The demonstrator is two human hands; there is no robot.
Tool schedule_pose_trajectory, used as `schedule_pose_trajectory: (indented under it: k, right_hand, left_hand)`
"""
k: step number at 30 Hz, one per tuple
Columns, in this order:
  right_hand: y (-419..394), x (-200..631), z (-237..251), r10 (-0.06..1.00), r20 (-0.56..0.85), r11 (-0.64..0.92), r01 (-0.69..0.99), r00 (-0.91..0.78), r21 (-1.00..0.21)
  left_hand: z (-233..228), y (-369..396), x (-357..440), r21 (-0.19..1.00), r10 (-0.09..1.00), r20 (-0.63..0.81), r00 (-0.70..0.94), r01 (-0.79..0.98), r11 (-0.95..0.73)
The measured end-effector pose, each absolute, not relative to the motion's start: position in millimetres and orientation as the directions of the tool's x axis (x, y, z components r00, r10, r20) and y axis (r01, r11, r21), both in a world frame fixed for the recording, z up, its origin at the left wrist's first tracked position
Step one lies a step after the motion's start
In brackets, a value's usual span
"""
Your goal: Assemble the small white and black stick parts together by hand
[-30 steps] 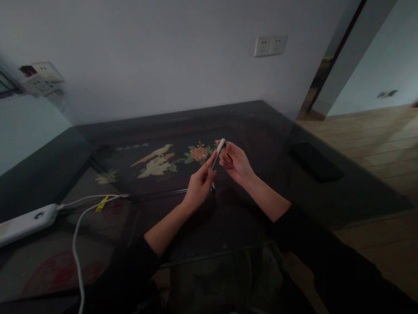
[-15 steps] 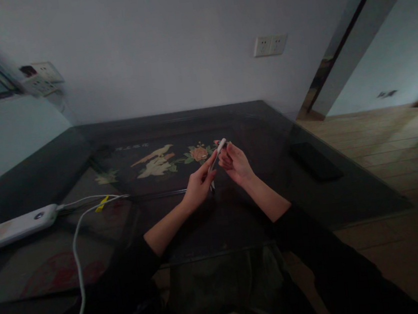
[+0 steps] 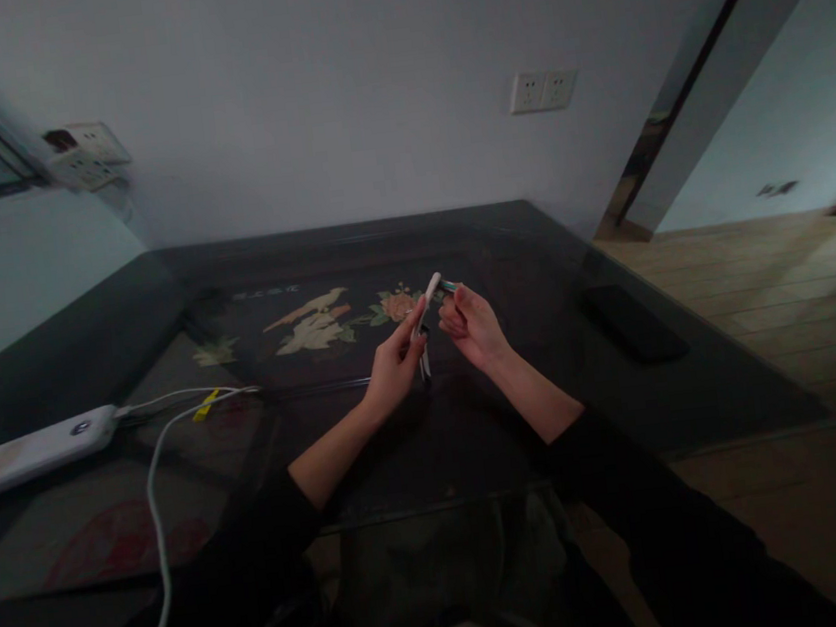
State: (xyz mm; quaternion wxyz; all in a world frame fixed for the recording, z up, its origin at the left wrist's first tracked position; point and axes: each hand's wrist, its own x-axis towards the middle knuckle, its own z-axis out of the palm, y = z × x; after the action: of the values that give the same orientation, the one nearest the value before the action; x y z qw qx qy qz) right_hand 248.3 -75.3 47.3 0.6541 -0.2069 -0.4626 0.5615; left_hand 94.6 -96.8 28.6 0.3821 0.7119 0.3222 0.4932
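Over the middle of a dark glass-topped table (image 3: 699, 392), my left hand (image 3: 394, 369) grips a slim white pen-like object (image 3: 426, 307), its tip pointing up and away. My right hand (image 3: 471, 326) is close beside it and pinches a small teal piece (image 3: 448, 287) at the white object's top end. Both forearms come in from dark sleeves at the bottom. Whether the teal piece still touches the white object is hard to tell.
A white power bank (image 3: 30, 453) with white cables (image 3: 154, 505) lies at the table's left. A dark flat phone-like slab (image 3: 634, 321) rests at the right edge. Painted birds and flowers (image 3: 314, 325) show under the glass. Wall sockets (image 3: 542, 90) sit behind; wooden floor lies to the right.
The white object has tilted slightly left in my left hand, and a teal piece now shows in my right fingers at its top end.
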Motion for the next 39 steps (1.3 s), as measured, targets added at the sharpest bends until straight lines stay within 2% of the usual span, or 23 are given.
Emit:
schedule_pose_trajectory:
  k: [12, 29, 39]
  right_hand:
    - [-71.6, 249.2, 42.5, 0.931, 0.361, 0.269, -0.558, -0.059, -0.785]
    - [-76.1, 247.9, 48.0, 0.923, 0.383, 0.301, -0.536, -0.045, -0.788]
    - [-75.0, 248.5, 47.5, 0.932, 0.362, 0.303, -0.499, -0.024, -0.812]
  left_hand:
    - [31.0, -108.6, 99.5, 0.855, 0.792, 0.456, 0.406, 0.046, -0.516]
    - [25.8, -93.9, 94.3, 0.85, 0.829, 0.472, 0.301, 0.096, -0.519]
    - [28.6, -103.6, 98.6, 0.869, 0.833, 0.451, 0.321, 0.058, -0.492]
